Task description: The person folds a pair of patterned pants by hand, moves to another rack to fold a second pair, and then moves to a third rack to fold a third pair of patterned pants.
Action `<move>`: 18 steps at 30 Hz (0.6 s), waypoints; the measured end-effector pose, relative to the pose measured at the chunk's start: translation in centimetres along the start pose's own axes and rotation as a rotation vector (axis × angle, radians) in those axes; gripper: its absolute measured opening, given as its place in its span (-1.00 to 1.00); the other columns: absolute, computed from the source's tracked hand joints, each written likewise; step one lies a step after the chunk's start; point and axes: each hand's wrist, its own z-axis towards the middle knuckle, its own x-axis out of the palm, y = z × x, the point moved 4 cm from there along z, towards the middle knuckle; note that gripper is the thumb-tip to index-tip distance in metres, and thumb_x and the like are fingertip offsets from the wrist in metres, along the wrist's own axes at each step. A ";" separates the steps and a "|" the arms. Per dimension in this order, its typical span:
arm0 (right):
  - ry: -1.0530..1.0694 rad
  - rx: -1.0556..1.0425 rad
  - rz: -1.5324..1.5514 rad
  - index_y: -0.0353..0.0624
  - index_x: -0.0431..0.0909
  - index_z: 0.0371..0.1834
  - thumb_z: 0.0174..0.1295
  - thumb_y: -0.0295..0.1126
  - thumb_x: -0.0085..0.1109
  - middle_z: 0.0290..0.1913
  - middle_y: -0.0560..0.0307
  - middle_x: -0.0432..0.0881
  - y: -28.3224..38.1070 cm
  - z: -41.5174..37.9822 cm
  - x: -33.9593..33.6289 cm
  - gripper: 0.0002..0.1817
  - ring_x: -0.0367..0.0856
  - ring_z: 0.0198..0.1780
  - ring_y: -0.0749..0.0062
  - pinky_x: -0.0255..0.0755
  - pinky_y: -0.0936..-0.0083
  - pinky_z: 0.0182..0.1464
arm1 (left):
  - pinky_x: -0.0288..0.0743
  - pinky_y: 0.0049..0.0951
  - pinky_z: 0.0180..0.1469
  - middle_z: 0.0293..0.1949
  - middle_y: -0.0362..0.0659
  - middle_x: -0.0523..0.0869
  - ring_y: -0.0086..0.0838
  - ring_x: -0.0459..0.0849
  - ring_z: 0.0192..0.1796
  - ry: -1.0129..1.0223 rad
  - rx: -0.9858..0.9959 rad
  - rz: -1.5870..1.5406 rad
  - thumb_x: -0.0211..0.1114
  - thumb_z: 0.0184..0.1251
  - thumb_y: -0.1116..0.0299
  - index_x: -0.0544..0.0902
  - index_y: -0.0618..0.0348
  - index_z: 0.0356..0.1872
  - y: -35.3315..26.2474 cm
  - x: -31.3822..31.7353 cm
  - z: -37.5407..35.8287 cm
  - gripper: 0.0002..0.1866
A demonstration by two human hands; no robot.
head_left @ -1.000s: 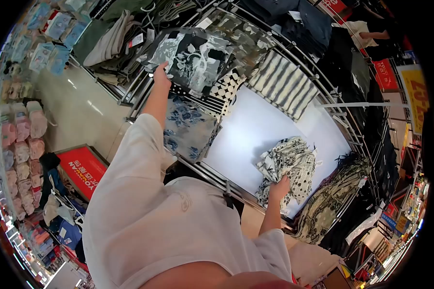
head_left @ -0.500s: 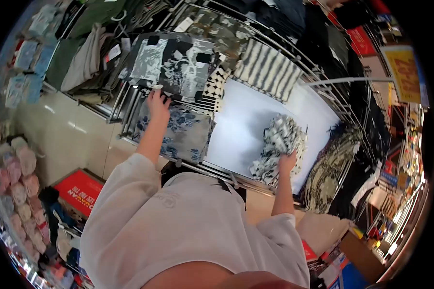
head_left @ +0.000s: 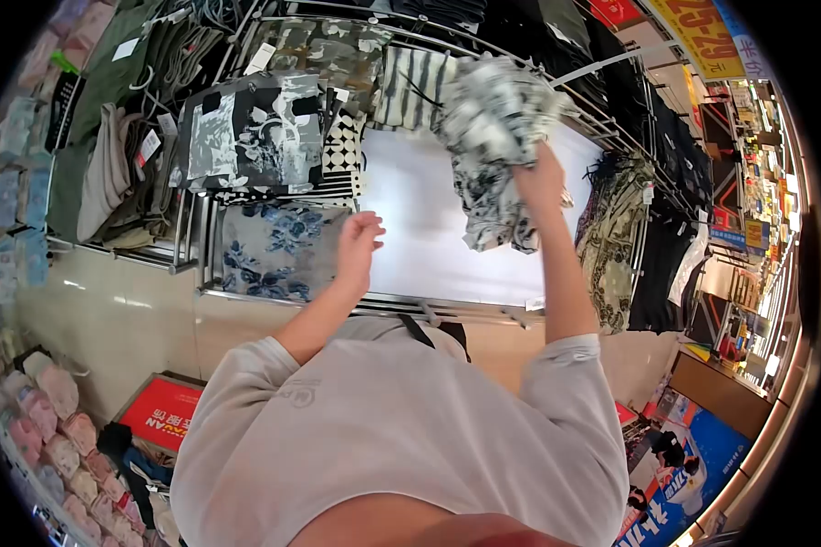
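Note:
My right hand (head_left: 542,185) grips a bunched black-and-white patterned garment (head_left: 493,196), lifted over the white board (head_left: 409,214) of the display rack. Its upper part is blurred by motion, so the kind of garment cannot be told. My left hand (head_left: 358,251) holds nothing, its fingers apart, by the board's left side. Close to it lies a folded grey garment with blue flowers (head_left: 278,242). Behind that sits a folded black, grey and white garment (head_left: 255,137), beside a dotted black-and-cream one (head_left: 342,146). A striped garment (head_left: 409,87) lies at the board's far edge.
Metal rails (head_left: 383,301) edge the rack. Olive patterned clothes (head_left: 611,246) hang on the right, green and grey trousers (head_left: 109,178) on the left. A price sign (head_left: 702,36) stands at upper right. A red box (head_left: 162,410) is on the floor at left.
My right hand has raised the patterned garment off the board and moved it toward the rack's far side. My left hand has left the folded dark garment and come right, toward the board.

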 end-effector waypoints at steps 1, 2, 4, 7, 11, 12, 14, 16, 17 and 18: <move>0.021 -0.078 -0.115 -0.15 0.58 -0.03 -0.07 -0.45 0.42 -0.15 -0.16 0.71 1.1 -0.7 1.7 -0.55 0.67 -0.04 -0.22 0.51 0.02 0.00 | 0.50 -0.41 -0.03 -0.04 -0.26 0.67 -0.54 0.63 -0.03 -0.004 0.004 0.004 0.27 0.39 0.42 0.56 0.09 0.06 0.7 0.1 -0.1 -0.74; 0.022 -0.211 -0.149 -0.13 0.57 -0.06 -0.10 -0.47 0.40 -0.18 -0.12 0.68 2.5 -1.7 3.5 -0.55 0.65 -0.06 -0.17 0.49 0.01 -0.05 | 0.48 -0.40 0.00 -0.02 -0.25 0.67 -0.52 0.64 -0.02 0.033 -0.032 0.051 0.28 0.36 0.43 0.57 0.07 0.06 1.6 0.2 -0.2 -0.73; 0.104 -0.413 -0.190 -0.10 0.56 -0.09 -0.12 -0.50 0.35 -0.22 -0.05 0.61 3.5 -4.2 8.7 -0.57 0.62 -0.10 -0.07 0.45 0.01 -0.09 | 0.46 -0.39 0.04 -0.01 -0.26 0.68 -0.50 0.64 0.00 0.078 -0.106 0.133 0.27 0.34 0.42 0.58 0.07 0.08 2.8 0.4 -1.1 -0.70; 0.208 -0.631 -0.200 -0.07 0.56 -0.06 0.00 -0.46 0.26 -0.21 0.06 0.57 1.0 -9.1 18.6 -0.64 0.59 -0.08 0.06 0.43 0.07 -0.06 | 0.46 -0.39 0.05 -0.01 -0.26 0.67 -0.51 0.64 0.01 0.111 -0.212 0.277 0.27 0.36 0.39 0.58 0.07 0.10 6.2 -1.2 -2.0 -0.70; 0.266 -0.657 -0.163 -0.08 0.56 0.02 0.11 -0.41 0.18 -0.15 0.09 0.57 -0.7 -14.8 24.1 -0.65 0.56 0.00 0.11 0.43 0.09 0.02 | 0.45 -0.46 0.03 -0.04 -0.28 0.66 -0.56 0.61 -0.01 0.170 -0.287 0.447 0.24 0.43 0.38 0.58 0.12 0.12 8.8 -2.8 -3.3 -0.71; 0.244 -0.614 -0.186 -0.09 0.55 0.08 0.12 -0.40 0.19 -0.04 0.05 0.58 -0.8 -15.6 24.1 -0.60 0.54 0.07 0.09 0.40 0.08 0.12 | 0.44 -0.53 0.00 -0.09 -0.30 0.65 -0.56 0.60 -0.03 0.158 -0.276 0.441 0.26 0.43 0.41 0.60 0.14 0.08 9.2 -2.9 -3.5 -0.75; 0.209 -0.559 -0.223 -0.11 0.54 0.20 0.13 -0.37 0.25 0.18 -0.09 0.59 -1.1 -16.9 23.4 -0.51 0.53 0.24 0.04 0.38 0.06 0.26 | 0.45 -0.53 0.00 -0.09 -0.29 0.66 -0.56 0.61 -0.04 0.151 -0.231 0.498 0.27 0.42 0.43 0.61 0.15 0.04 9.5 -2.7 -3.1 -0.78; 0.239 -0.509 -0.165 -0.12 0.53 0.23 0.12 -0.39 0.29 0.26 -0.15 0.54 -1.5 -17.9 22.1 -0.47 0.48 0.31 -0.01 0.35 0.02 0.31 | 0.45 -0.53 0.00 -0.10 -0.28 0.68 -0.56 0.61 -0.05 0.159 -0.176 0.553 0.29 0.42 0.44 0.63 0.16 0.01 9.5 -1.7 -2.0 -0.80; 0.266 -0.477 -0.111 -0.13 0.52 0.27 0.10 -0.41 0.33 0.34 -0.21 0.50 -1.5 -18.1 21.2 -0.42 0.44 0.39 -0.06 0.32 -0.03 0.35 | 0.46 -0.52 0.01 -0.10 -0.25 0.69 -0.54 0.62 -0.04 0.170 0.007 0.665 0.30 0.41 0.45 0.64 0.18 -0.01 8.2 -0.5 -1.1 -0.82; 0.313 -0.414 0.015 -0.14 0.51 0.29 0.08 -0.43 0.40 0.40 -0.22 0.45 -1.5 -18.2 20.5 -0.38 0.36 0.47 -0.13 0.30 -0.06 0.41 | 0.47 -0.51 0.03 -0.11 -0.22 0.70 -0.52 0.64 -0.04 0.181 0.194 0.773 0.32 0.40 0.46 0.65 0.20 -0.03 6.6 0.9 -0.2 -0.83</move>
